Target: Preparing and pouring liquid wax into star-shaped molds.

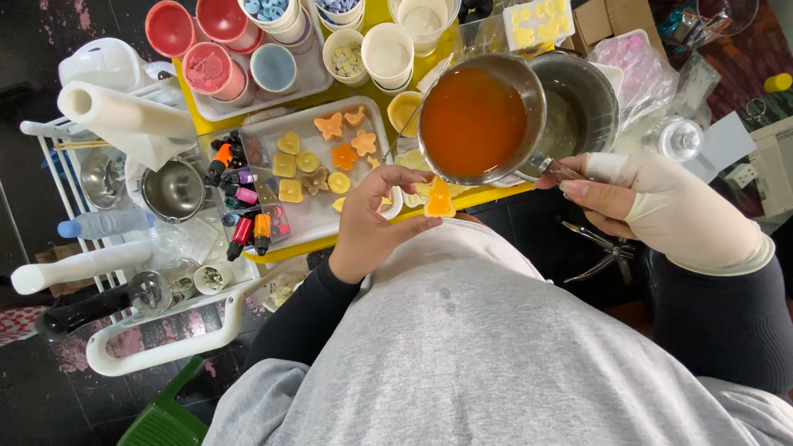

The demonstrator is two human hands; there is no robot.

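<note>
Fingers (410,225) pinch orange mold (439,201), tip upward

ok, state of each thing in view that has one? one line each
left hand: fingers pinching a small orange-filled mould
right hand: gloved, gripping the pot handle
metal pot: tilted, full of orange liquid, over the small mould
second metal pot: behind it, contents unclear
white tray: holds yellow and orange shaped pieces
dye bottles: capped, lying on their sides
paper roll: lying flat, partly unrolled
pink cups: upright, uncovered
</note>
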